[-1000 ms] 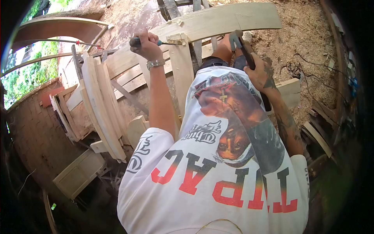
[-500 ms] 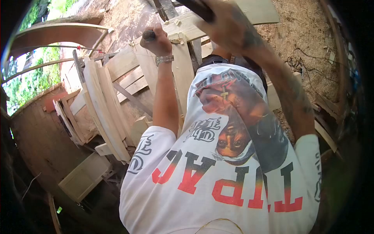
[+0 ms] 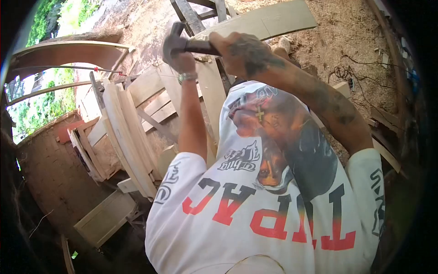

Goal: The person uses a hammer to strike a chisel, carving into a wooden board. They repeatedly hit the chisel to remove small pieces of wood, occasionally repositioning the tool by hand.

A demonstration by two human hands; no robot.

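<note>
My right hand [image 3: 242, 54] is closed around the handle of a hammer [image 3: 199, 46]. The hammer head is over my left hand [image 3: 184, 63] and hides most of its fingers. Half a second ago that left hand, with a watch on its wrist, was closed round an upright tool with a dark round handle end; its lower part was hidden. Below the left hand are pale wooden boards [image 3: 212, 86]. A wide, slightly curved plank [image 3: 273, 22] extends to the right beyond my right hand.
Long curved timber pieces [image 3: 130, 132] lean in a stack at left. A wooden trestle [image 3: 188, 16] stands beyond the hands. Wood shavings [image 3: 333, 41] cover the ground, with a dark cable [image 3: 349, 75] at right. A pale panel [image 3: 104, 218] lies at lower left.
My right hand has swung the hammer down and left, so its head now lies over my left hand. My left hand stays in nearly the same place.
</note>
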